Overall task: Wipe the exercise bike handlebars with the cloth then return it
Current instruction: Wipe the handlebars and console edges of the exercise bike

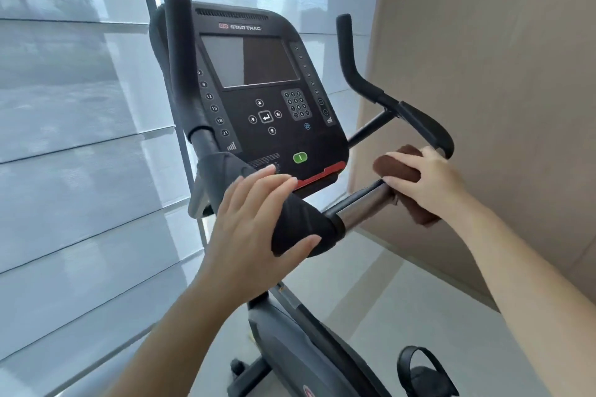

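The exercise bike's black handlebars (pixel 419 121) curve up on both sides of the console (pixel 258 84). My right hand (pixel 429 180) grips a brown cloth (pixel 400 167) wrapped round the right side of the bar, just past a bare chrome section (pixel 358 205). My left hand (pixel 254 219) lies on the black padded centre grip (pixel 303 226), fingers straight over the top and thumb against its near side. The tall left handlebar (pixel 182 64) stands upright beside the console.
A window with pale blinds (pixel 71 138) fills the left. A beige wall (pixel 483 74) stands close on the right. Below are the bike frame (pixel 306 332), a black pedal with strap (pixel 422 371) and the light tiled floor (pixel 419 300).
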The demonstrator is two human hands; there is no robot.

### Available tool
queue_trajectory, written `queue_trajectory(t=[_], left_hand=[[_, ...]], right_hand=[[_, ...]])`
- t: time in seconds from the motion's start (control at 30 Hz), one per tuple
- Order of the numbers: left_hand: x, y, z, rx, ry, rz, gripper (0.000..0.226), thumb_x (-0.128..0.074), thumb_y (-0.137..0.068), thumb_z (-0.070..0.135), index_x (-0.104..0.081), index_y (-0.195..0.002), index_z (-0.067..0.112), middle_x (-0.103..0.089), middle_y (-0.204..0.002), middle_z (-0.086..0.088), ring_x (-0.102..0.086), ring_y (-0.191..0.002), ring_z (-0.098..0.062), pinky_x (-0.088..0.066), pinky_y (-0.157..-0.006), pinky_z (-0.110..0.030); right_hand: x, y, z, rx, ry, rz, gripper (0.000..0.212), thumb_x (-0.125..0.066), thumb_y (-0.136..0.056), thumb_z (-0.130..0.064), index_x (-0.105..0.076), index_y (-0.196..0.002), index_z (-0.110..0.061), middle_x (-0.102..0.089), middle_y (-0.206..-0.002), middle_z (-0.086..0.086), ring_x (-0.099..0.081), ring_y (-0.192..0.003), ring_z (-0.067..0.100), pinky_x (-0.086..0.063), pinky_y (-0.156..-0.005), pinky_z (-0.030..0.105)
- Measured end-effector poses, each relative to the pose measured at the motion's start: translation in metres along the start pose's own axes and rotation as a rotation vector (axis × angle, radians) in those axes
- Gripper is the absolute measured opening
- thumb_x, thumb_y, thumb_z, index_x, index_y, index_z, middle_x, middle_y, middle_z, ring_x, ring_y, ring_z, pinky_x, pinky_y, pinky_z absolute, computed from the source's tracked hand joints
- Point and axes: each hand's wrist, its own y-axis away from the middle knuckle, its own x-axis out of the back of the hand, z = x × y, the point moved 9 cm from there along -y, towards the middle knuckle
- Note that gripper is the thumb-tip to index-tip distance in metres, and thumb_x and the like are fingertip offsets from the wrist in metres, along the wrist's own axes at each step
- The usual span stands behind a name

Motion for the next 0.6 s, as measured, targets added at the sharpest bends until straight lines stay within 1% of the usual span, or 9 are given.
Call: queue_trajectory(t=[0.03, 0.1, 0.2, 0.27, 0.3, 0.37, 0.5, 0.53, 0.6], left_hand=[[-0.006, -0.001, 0.01, -0.006, -0.054, 0.0, 0.059, -0.055, -0.076, 0.051, -0.059, -0.117, 0.009, -0.06, -0.119, -0.004, -0.047, -0.121, -0.023, -0.034, -0.102, -0.044], [-0.014, -0.003, 0.02, -0.006, -0.178, 0.026, 0.048, -0.056, -0.077, 0.047, -0.065, -0.108, 0.011, -0.064, -0.114, -0.003, -0.055, -0.112, -0.023, -0.036, -0.095, -0.038], [-0.014, -0.003, 0.022, 0.022, -0.255, 0.11, 0.037, -0.058, -0.078, 0.043, -0.071, -0.096, 0.013, -0.068, -0.106, 0.0, -0.062, -0.1, -0.021, -0.04, -0.084, -0.033], [-0.013, -0.001, 0.023, 0.029, -0.266, 0.148, 0.035, -0.056, -0.08, 0.043, -0.071, -0.092, 0.014, -0.069, -0.103, 0.002, -0.063, -0.094, -0.02, -0.04, -0.079, -0.031], [-0.013, 0.0, 0.024, 0.031, -0.268, 0.159, 0.034, -0.056, -0.08, 0.043, -0.071, -0.091, 0.014, -0.069, -0.102, 0.002, -0.063, -0.092, -0.02, -0.04, -0.078, -0.03], [-0.013, 0.002, 0.025, 0.047, -0.269, 0.169, 0.034, -0.055, -0.081, 0.043, -0.071, -0.09, 0.014, -0.069, -0.101, 0.003, -0.063, -0.089, -0.019, -0.039, -0.075, -0.03], [-0.009, 0.004, 0.028, 0.066, -0.255, 0.226, 0.03, -0.057, -0.079, 0.04, -0.071, -0.086, 0.014, -0.07, -0.097, 0.004, -0.064, -0.085, -0.018, -0.038, -0.074, -0.028], [-0.008, 0.004, 0.028, 0.065, -0.251, 0.24, 0.029, -0.058, -0.078, 0.039, -0.071, -0.084, 0.014, -0.071, -0.096, 0.004, -0.065, -0.084, -0.018, -0.038, -0.074, -0.028], [-0.007, 0.004, 0.029, 0.059, -0.243, 0.269, 0.028, -0.059, -0.077, 0.038, -0.072, -0.082, 0.014, -0.071, -0.093, 0.004, -0.065, -0.082, -0.017, -0.038, -0.073, -0.028]], right_hand=[[-0.001, -0.001, 0.009, -0.014, -0.067, -0.008, 0.044, -0.06, -0.083, -0.042, -0.052, -0.126, -0.038, -0.043, -0.106, 0.001, -0.05, -0.106, 0.03, -0.041, -0.083, 0.032], [-0.005, 0.006, 0.002, 0.033, -0.183, -0.011, 0.045, -0.059, -0.083, -0.044, -0.051, -0.127, -0.036, -0.045, -0.106, 0.0, -0.051, -0.102, 0.025, -0.04, -0.081, 0.03], [-0.012, 0.036, -0.056, 0.298, -0.278, -0.015, 0.049, -0.057, -0.08, -0.053, -0.052, -0.126, -0.037, -0.048, -0.105, -0.001, -0.05, -0.098, 0.019, -0.043, -0.086, 0.031], [-0.017, 0.054, -0.088, 0.458, -0.275, -0.05, 0.051, -0.054, -0.077, -0.055, -0.054, -0.124, -0.037, -0.054, -0.106, 0.003, -0.051, -0.098, 0.021, -0.043, -0.089, 0.033], [-0.017, 0.056, -0.095, 0.497, -0.255, -0.069, 0.051, -0.055, -0.077, -0.054, -0.054, -0.124, -0.036, -0.055, -0.106, 0.004, -0.052, -0.098, 0.023, -0.044, -0.089, 0.034], [-0.015, 0.043, -0.087, 0.483, -0.217, -0.119, 0.049, -0.059, -0.08, -0.05, -0.052, -0.126, -0.036, -0.053, -0.107, 0.004, -0.051, -0.1, 0.024, -0.045, -0.089, 0.035], [-0.01, -0.004, -0.037, 0.299, -0.078, -0.232, 0.043, -0.057, -0.083, -0.047, -0.05, -0.126, -0.041, -0.05, -0.111, 0.004, -0.045, -0.109, 0.025, -0.037, -0.086, 0.03], [-0.011, -0.007, -0.035, 0.289, -0.08, -0.242, 0.043, -0.057, -0.083, -0.048, -0.05, -0.125, -0.041, -0.05, -0.111, 0.004, -0.045, -0.109, 0.024, -0.036, -0.085, 0.029], [-0.018, 0.002, -0.053, 0.344, -0.103, -0.246, 0.043, -0.056, -0.081, -0.051, -0.051, -0.123, -0.043, -0.051, -0.109, 0.003, -0.044, -0.106, 0.022, -0.035, -0.083, 0.029]])
